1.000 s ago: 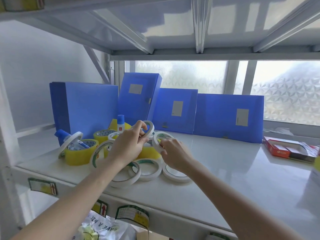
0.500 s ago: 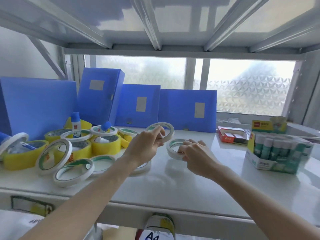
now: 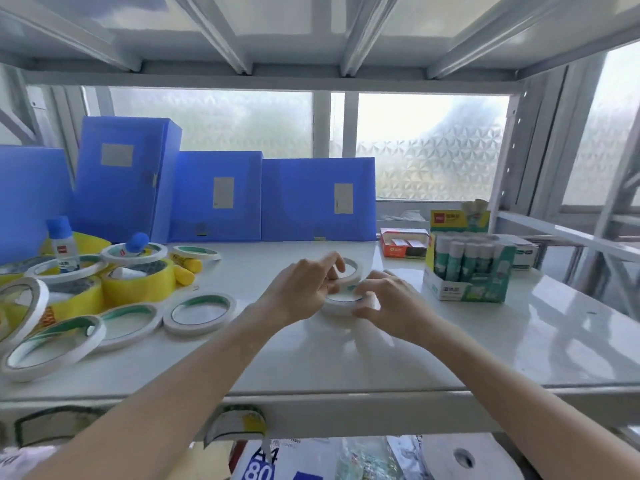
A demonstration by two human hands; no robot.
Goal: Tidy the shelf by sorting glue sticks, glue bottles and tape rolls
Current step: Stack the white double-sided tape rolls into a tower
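Note:
At the middle of the white shelf, my left hand pinches a thin white tape roll, tilted onto a second white tape roll that lies flat. My right hand grips that lower roll from the right. On the left sit several more white tape rolls, yellow tape rolls, blue-capped glue bottles and yellow glue sticks. A display box of glue sticks stands to the right.
Blue file boxes line the back of the shelf before a frosted window. A red and white carton lies behind the glue stick box. The shelf's front edge runs below my arms, with packages on the level underneath.
Both hands carried their tape rolls rightward from the pile to the shelf's middle. The left hand's roll has come down onto the one under my right hand. The view swung right.

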